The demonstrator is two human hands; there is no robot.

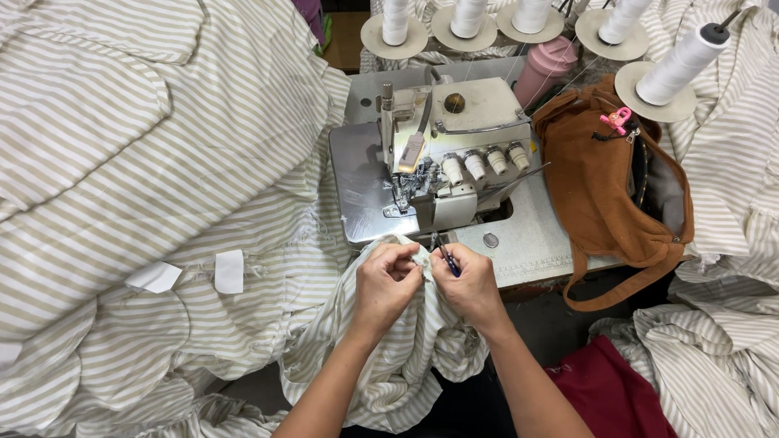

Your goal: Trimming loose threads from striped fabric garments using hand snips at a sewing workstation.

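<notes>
My left hand (pixel 385 283) pinches a bunched edge of beige-and-white striped fabric (pixel 396 368) just in front of the sewing machine (pixel 435 160). Right beside it, my right hand (pixel 471 281) holds a small dark-handled snipping tool (pixel 446 256), its tip pointing at the fabric edge between the two hands. Both hands touch the cloth and nearly touch each other. The rest of the striped piece hangs down over my lap.
A large heap of striped fabric (pixel 116 170) with white tags lies to the left, more at the right (pixel 746 352). A brown bag (pixel 603 192) sits right of the machine. Several white thread cones (pixel 679 64) stand behind. Dark red cloth (pixel 612 393) lies lower right.
</notes>
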